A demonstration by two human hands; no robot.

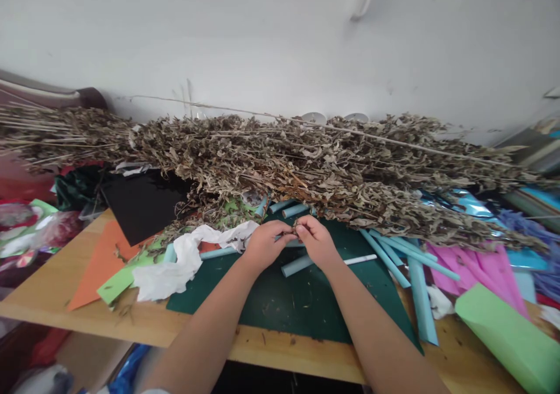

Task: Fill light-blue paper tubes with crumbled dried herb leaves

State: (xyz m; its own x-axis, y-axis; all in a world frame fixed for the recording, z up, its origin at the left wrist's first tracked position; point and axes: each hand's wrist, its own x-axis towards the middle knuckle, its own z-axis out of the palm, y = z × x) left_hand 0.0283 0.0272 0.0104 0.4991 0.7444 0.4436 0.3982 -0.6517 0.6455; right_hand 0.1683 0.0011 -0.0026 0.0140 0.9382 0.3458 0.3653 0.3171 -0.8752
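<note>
Fingers [294, 231] of both hands pinch a brittle dried sprig [292, 229].

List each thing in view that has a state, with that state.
Left hand: pinching a dried sprig.
Right hand: pinching the same dried sprig.
Dried branches: heaped along the table's back.
Blue paper tubes: rolled, lying scattered.
White tissue paper: crumpled.
Green cutting mat: flat, littered with crumbs.

Whatever the left hand [265, 243] and right hand [315, 239] pinch between their fingertips is too small to identify, and beyond them the dried branch pile [280, 155] covers the blue paper tubes' [289, 208] far ends.
</note>
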